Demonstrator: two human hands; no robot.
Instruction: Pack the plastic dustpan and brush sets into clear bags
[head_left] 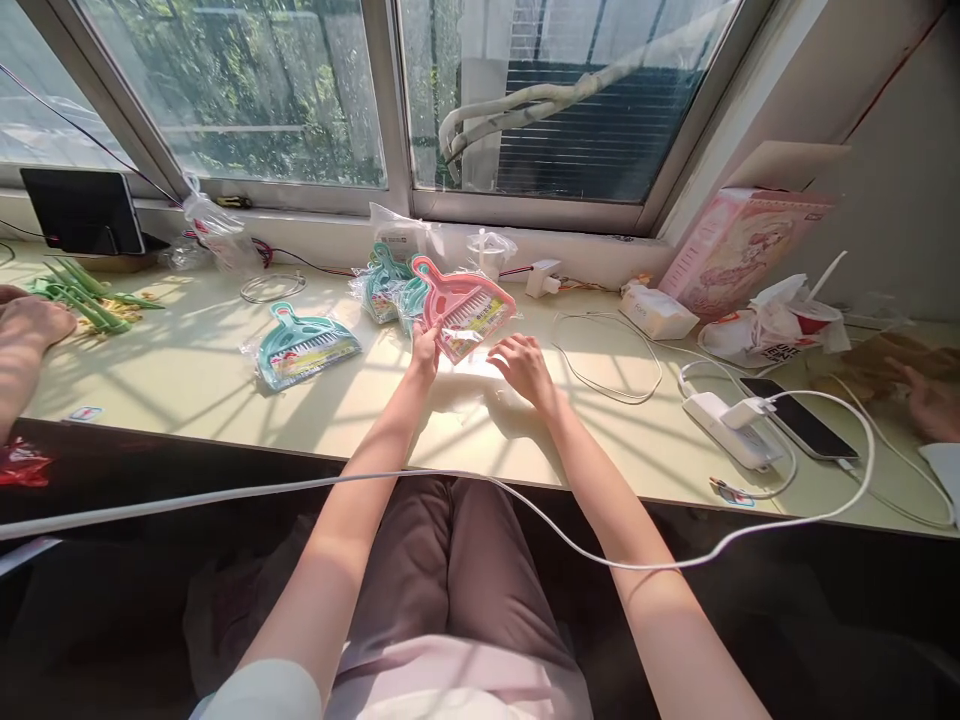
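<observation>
Left hand: grasping the pink dustpan set;
Right hand: released, loosely curled, just right of it;
Bench: pink dustpan set held above; teal dustpan set lying left.

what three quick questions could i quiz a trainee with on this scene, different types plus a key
1. Multiple choice: what colour is the dustpan set in the left grip? A teal, B pink, C white.
2. True or false: in the picture, a teal set lies on the table to the left of the held one.
3. Short answer: what green things lie by the other person's hand at the far left?

Key: 1. B. 2. True. 3. Stalks.
</observation>
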